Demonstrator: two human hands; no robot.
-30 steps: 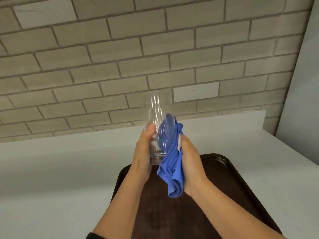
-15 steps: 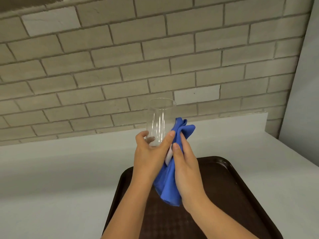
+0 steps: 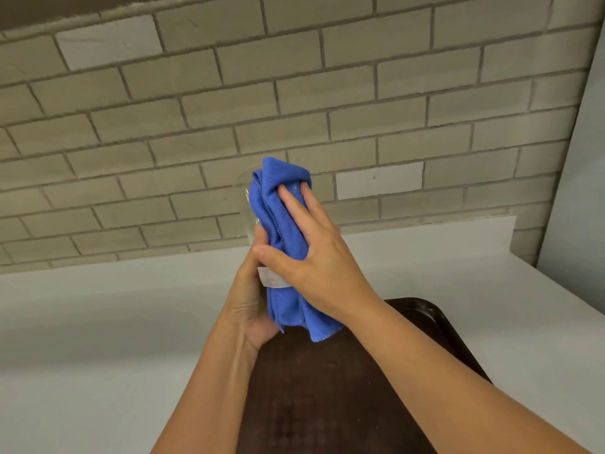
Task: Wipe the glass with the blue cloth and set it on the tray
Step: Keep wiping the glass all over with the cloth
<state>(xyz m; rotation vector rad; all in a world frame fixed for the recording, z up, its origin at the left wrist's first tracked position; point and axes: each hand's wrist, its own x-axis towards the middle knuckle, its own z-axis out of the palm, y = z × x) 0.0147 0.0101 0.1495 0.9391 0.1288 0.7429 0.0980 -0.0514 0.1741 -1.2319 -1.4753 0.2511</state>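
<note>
A clear drinking glass (image 3: 244,201) is held upright in the air above the tray, mostly hidden behind the blue cloth (image 3: 283,244). Only its left wall and part of the rim show. My left hand (image 3: 250,299) grips the glass near its base from the left. My right hand (image 3: 314,257) lies flat over the cloth and presses it against the side of the glass facing me, fingers pointing up. A white label on the cloth shows between the hands. The dark brown tray (image 3: 435,326) lies on the counter below my forearms.
The tray sits on a pale grey counter (image 3: 98,339) that runs back to a beige brick wall (image 3: 294,93). A grey panel (image 3: 576,191) stands at the far right, beside the counter's right edge.
My right hand has moved from the glass's right side onto its near side, spreading the cloth up over the glass. Both hands and the glass have shifted slightly higher in view.
</note>
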